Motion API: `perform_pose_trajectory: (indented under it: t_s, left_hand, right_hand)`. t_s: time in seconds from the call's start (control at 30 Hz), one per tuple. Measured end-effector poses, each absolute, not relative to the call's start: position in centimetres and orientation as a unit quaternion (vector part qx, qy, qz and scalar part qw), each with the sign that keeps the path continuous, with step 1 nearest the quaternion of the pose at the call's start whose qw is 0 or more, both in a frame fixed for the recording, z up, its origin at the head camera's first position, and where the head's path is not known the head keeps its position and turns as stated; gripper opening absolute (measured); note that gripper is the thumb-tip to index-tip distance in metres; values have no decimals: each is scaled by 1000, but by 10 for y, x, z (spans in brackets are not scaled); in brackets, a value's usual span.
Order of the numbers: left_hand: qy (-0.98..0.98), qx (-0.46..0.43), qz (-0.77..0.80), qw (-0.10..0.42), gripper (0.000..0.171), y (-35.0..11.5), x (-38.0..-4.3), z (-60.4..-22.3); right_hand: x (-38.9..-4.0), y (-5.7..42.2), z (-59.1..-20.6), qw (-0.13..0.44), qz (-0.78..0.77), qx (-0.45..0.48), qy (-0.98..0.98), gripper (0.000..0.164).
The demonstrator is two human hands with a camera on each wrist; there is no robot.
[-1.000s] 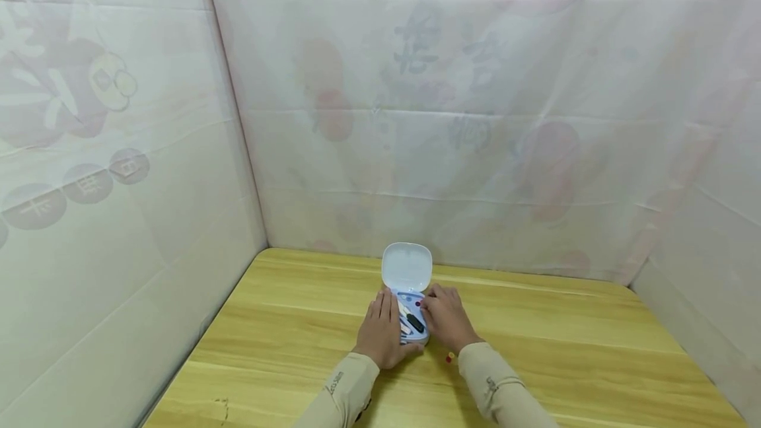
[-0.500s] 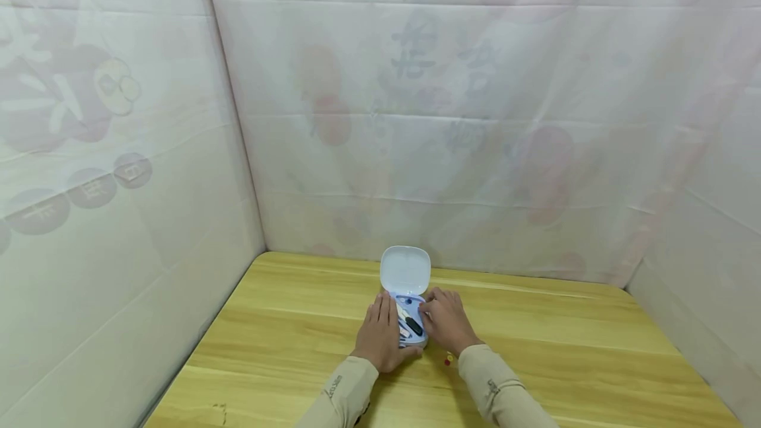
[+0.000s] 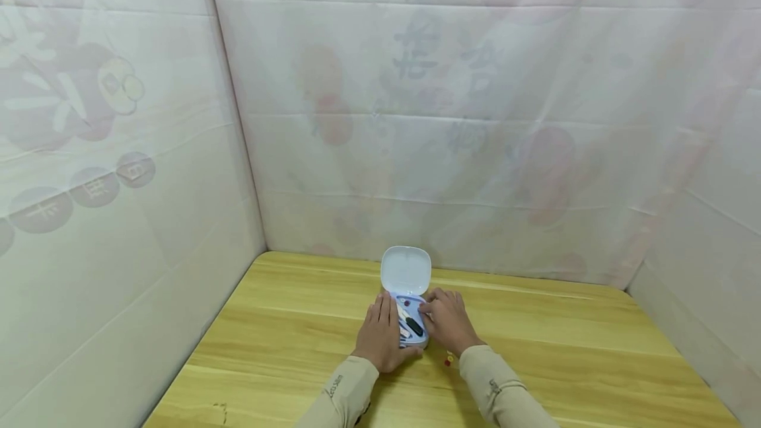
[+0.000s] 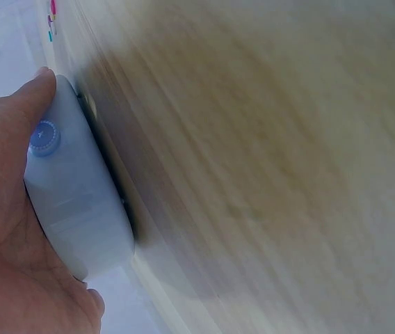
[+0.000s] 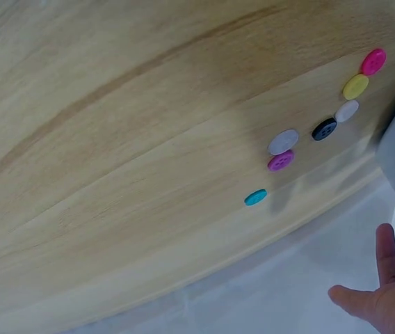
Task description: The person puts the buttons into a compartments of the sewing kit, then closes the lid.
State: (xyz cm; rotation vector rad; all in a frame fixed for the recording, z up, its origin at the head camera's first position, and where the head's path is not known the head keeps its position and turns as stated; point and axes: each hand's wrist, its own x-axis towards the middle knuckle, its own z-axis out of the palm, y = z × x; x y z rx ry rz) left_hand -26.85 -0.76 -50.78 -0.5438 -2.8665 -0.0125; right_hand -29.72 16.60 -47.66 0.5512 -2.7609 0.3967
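A small plastic case (image 4: 86,202) in pale blue and white stands with its white lid (image 3: 406,271) raised. In the head view its blue inside (image 3: 417,342) holds white pieces and a black-handled tool (image 3: 414,326). A dark red button (image 3: 407,303) shows near the hinge end. My left hand (image 3: 379,337) grips the case, fingers along its left side and thumb across the front by the round catch (image 4: 44,138). My right hand (image 3: 447,320) is bent over the right rim, thumb and fingertips close together there. I cannot tell what lies between them.
Several loose buttons lie on the wooden table (image 3: 565,349) right of the case, including a pink button (image 5: 373,62), a yellow button (image 5: 355,86), a black button (image 5: 325,129) and a teal button (image 5: 255,197). Printed cloth walls (image 3: 380,150) enclose the back and sides.
The red spot beside my right fingertips has gone from sight. A dark red button now shows farther left inside the case, where a dark blue spot was. Both hands stay almost still.
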Motion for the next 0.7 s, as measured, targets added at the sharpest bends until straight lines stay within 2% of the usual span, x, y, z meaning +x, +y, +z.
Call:
perform_pose_trajectory:
  t_s: [0.33,0.7]
  left_hand:
    - [-976,-184,-7,117,113,-8,-265,-502]
    - [-979,-178,-18,94,113,-8,-267,-500]
  right_hand:
    - [-295,169,-475,163,147,200,-955,12]
    - [-294,191,-467,172,167,200,-950,11]
